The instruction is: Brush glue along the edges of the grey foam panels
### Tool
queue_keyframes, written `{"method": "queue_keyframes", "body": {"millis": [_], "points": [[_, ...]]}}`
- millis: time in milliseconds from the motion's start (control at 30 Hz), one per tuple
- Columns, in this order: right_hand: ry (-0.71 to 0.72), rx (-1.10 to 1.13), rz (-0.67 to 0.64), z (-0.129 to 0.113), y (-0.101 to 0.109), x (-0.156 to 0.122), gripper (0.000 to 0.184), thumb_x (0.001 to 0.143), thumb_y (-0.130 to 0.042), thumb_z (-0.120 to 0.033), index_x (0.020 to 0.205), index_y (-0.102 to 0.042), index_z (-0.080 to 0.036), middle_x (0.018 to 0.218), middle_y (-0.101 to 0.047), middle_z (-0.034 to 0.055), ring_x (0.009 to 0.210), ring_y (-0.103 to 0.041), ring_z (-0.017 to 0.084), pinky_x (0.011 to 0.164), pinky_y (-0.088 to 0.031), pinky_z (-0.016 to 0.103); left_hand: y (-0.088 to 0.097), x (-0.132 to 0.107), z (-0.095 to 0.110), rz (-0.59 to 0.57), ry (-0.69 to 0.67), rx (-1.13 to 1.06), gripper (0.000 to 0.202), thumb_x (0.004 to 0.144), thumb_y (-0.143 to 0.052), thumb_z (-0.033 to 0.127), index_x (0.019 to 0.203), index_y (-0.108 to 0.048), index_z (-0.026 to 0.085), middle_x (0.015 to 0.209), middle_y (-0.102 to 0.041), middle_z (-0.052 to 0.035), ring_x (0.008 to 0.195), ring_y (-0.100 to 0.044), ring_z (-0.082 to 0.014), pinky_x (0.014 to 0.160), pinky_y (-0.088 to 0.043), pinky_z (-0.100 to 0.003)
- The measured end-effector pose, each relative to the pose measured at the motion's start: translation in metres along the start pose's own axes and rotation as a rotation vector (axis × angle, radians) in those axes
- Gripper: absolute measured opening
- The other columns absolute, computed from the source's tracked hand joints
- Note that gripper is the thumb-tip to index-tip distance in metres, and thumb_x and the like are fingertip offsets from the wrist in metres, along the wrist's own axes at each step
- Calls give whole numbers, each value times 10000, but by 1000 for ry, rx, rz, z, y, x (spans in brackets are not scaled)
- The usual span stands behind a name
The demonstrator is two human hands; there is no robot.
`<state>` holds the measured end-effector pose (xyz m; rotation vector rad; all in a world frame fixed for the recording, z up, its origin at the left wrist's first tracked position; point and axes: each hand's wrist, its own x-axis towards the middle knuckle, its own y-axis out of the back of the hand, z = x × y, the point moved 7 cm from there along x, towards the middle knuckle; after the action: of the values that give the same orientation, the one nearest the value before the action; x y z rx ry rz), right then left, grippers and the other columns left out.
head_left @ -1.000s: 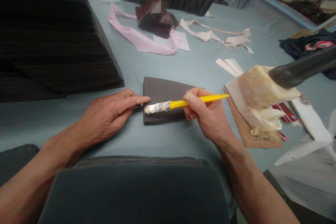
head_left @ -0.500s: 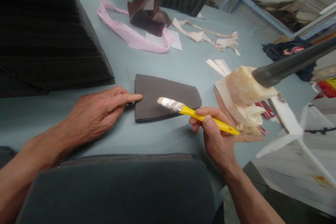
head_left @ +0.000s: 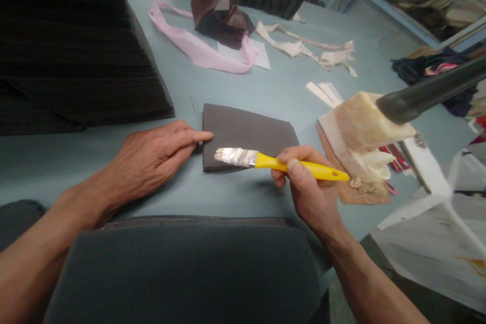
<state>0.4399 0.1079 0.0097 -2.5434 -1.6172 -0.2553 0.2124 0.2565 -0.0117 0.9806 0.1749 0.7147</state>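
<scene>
The brush [head_left: 304, 168] was gripped in the right hand [head_left: 309, 187], the fingers closed round its yellow handle, its long axis lying nearly level, with the coated bristles pointed left over the dark panel [head_left: 250, 129]. The left hand [head_left: 152, 159] was held open and flat, nothing grasped, its index fingertip [head_left: 207, 136] laid at the panel's edge, so the panel lay nearer that hand. Beyond, a pale block [head_left: 360, 126] was seen on a board [head_left: 353, 195], and a pink ribbon [head_left: 197, 53] farther off.
</scene>
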Motion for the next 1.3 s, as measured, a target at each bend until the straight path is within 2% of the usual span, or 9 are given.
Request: {"method": "queue_keyframes", "body": {"millis": [133,300,533,733,867,1100,1300], "points": [[10,-28,-19,1,-8,2,318,947,-866,-554,843,-787,-264,696,-696,-35,574,-591,117,558,-507,264,0,0,1,-10,9,-5,559,1098,-384,459,1493,-758,329,1286,-795,-70,1074,-733,-287,905,-514,-377],[-29,-37,10,11,-3,5,362,946,-850,-600,875,-772,-253,668,-675,-43,560,-565,116,562,-494,263,1,0,0,-11,35,-3,573,1084,-377,480,1491,-758,350,1320,-796,-59,1119,-741,-310,913,-508,-395],[-21,4,-27,17,2,8,326,958,-850,-583,948,-794,-261,703,-699,-47,605,-606,117,606,-518,253,-1,0,-1,-16,26,15,589,1095,-351,501,1494,-755,342,1314,-794,-69,1105,-742,-307,889,-511,-397],[12,51,-99,16,-1,6,239,996,-837,-511,971,-815,-275,770,-742,-50,632,-641,94,623,-534,219,-3,0,-1,-26,-7,46,568,1117,-334,450,1526,-713,346,1348,-779,-60,1138,-740,-300,902,-502,-420],[5,46,-95,17,-1,7,249,991,-841,-517,967,-811,-271,745,-723,-53,626,-634,90,622,-530,214,-2,-1,-2,-21,-15,49,547,1125,-349,449,1520,-712,345,1328,-779,-60,1128,-741,-298,895,-502,-417],[22,-5,-6,11,-2,13,380,918,-889,-606,908,-790,-239,636,-683,-65,523,-589,87,519,-500,210,-1,0,1,1,-29,47,558,1111,-352,425,1510,-729,321,1264,-787,-72,1093,-747,-298,861,-501,-407],[123,10,8,-3,-10,21,372,901,-923,-564,852,-781,-224,569,-656,-75,448,-576,76,433,-474,190,0,1,4,-12,-29,56,582,1095,-341,408,1504,-742,303,1241,-787,-86,1069,-745,-300,858,-509,-412]]}}
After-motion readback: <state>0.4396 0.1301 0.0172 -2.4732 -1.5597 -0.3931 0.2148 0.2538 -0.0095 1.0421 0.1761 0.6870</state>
